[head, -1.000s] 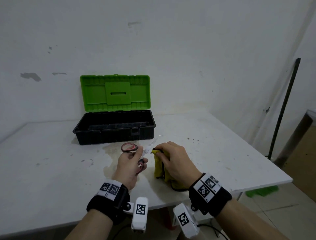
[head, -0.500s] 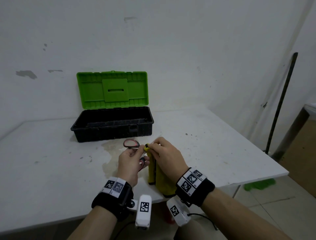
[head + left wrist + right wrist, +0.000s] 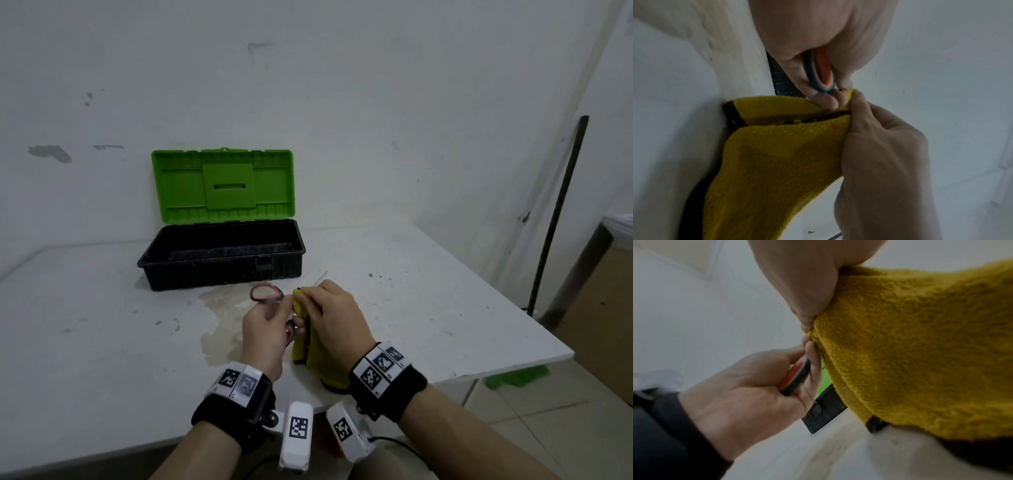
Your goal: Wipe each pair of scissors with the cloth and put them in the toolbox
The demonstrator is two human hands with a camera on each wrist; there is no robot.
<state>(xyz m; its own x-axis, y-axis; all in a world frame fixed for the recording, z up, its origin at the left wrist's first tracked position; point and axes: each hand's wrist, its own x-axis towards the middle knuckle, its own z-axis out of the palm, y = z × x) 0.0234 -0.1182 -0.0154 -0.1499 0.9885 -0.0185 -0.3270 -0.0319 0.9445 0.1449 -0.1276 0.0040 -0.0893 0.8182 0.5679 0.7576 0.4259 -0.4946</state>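
Head view: just in front of the open toolbox, black with a green lid, the left hand grips the scissors by their red-lined dark handle loops, and the right hand pinches the yellow cloth over the hidden blades.

Left wrist view: fingers curl through a grey, orange-lined loop touching the cloth's fold.

Right wrist view: thumb and fingers squeeze the fuzzy cloth.

toolbox open | table right of it bare
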